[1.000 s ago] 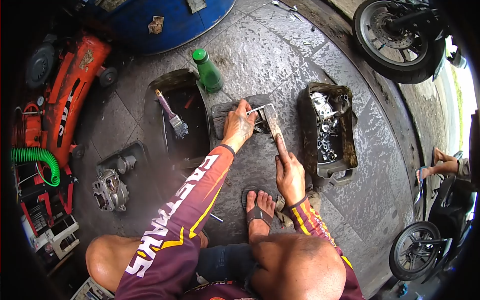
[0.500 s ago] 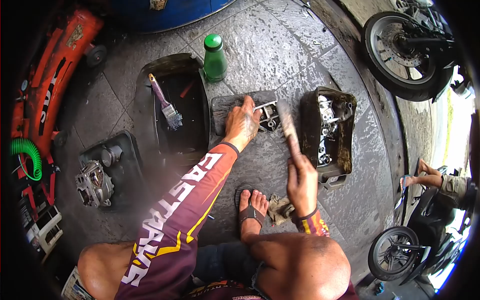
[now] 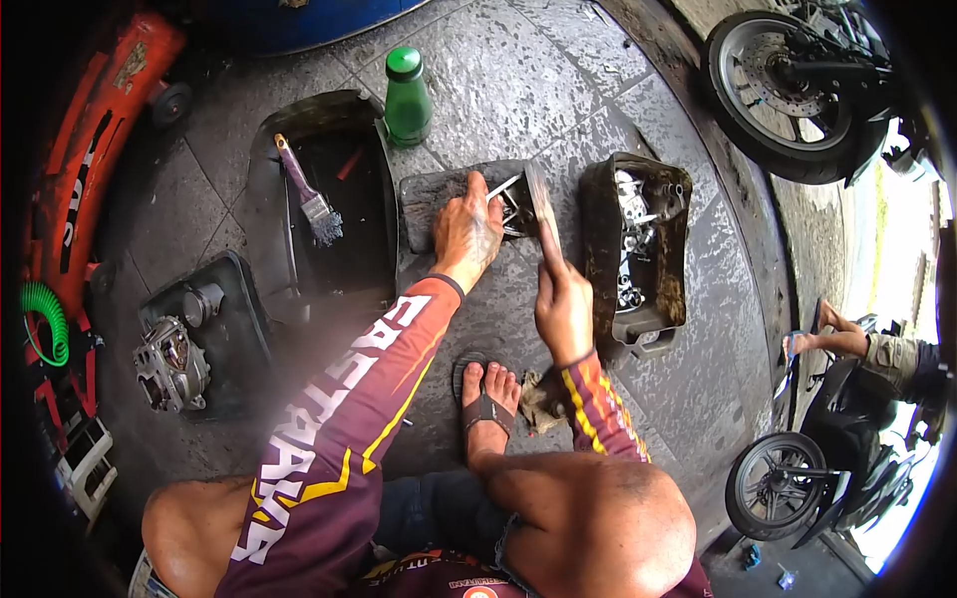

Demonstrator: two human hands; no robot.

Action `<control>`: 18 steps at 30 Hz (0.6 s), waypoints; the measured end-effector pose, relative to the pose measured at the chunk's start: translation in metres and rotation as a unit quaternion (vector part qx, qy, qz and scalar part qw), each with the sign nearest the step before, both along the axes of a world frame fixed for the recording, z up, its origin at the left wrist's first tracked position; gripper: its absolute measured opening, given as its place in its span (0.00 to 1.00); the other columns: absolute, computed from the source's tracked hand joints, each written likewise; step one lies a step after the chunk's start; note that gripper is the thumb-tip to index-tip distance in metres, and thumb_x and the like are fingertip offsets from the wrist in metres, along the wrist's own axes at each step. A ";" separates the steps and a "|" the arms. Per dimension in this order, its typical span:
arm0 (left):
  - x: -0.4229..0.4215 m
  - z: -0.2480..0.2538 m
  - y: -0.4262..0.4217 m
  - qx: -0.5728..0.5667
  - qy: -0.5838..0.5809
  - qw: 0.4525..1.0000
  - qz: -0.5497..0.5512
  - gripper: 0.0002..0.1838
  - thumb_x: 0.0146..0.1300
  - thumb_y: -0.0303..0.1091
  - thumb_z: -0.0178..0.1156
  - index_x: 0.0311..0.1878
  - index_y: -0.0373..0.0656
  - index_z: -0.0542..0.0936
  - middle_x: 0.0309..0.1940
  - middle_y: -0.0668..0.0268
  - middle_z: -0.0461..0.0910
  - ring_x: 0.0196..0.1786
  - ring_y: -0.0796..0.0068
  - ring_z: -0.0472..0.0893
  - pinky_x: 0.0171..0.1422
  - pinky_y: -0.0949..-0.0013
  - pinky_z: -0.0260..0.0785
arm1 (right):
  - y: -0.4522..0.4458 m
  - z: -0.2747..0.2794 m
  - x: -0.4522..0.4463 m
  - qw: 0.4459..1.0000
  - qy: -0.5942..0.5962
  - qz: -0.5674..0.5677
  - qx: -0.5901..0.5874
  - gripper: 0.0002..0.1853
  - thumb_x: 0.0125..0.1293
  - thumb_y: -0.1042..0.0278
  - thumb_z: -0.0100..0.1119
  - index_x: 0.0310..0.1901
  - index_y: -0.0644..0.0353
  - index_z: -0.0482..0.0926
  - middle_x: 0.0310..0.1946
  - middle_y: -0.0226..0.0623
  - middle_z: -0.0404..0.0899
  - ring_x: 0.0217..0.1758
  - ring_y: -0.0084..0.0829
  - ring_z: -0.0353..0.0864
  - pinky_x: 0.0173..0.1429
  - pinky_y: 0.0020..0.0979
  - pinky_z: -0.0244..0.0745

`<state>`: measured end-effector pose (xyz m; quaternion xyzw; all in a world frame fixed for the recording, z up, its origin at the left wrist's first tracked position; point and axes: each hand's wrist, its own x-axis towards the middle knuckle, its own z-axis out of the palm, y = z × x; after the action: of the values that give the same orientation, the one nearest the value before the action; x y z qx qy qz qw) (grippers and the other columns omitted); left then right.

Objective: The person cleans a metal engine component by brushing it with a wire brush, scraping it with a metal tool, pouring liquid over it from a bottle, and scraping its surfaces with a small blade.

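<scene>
At far left, a metal engine piece (image 3: 171, 364) sits in a shallow tray (image 3: 239, 324), untouched by either hand. Right of it, a paintbrush (image 3: 307, 189) lies in a dark bin (image 3: 349, 234), with a green bottle (image 3: 407, 108) standing just beyond its far right corner. In the middle, the left hand (image 3: 469, 234) appears to pinch the left edge of a metal part (image 3: 517, 212), which rests on the right end of a dark block (image 3: 424, 214); the fingertips are partly hidden. The part lies between the hands, far of the right hand (image 3: 565, 314), which is wrapped around a long-handled tool (image 3: 550, 244) crossing its right side. Work on this part looks midway, neither finished nor set aside. At right, another bin (image 3: 595, 254) holds loose metal pieces (image 3: 634, 229); whether those are done, I cannot tell
</scene>
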<state>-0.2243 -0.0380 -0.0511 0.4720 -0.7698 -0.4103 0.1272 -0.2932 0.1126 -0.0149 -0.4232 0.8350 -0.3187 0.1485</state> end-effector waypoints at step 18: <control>-0.006 -0.024 -0.045 -0.015 -0.002 1.000 0.003 0.18 0.68 0.42 0.56 0.50 0.36 0.72 0.37 0.39 0.83 0.44 0.35 0.82 0.50 0.44 0.74 | -0.044 0.017 -0.046 0.998 0.036 0.031 -0.047 0.28 0.66 0.76 0.55 0.68 0.45 0.73 0.33 0.60 0.81 0.36 0.57 0.82 0.43 0.50 0.76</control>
<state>-0.2304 -0.0830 -0.0751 0.4732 -0.7749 -0.3972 0.1336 -0.3394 0.0686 0.0016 -0.4668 0.8104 -0.3373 0.1079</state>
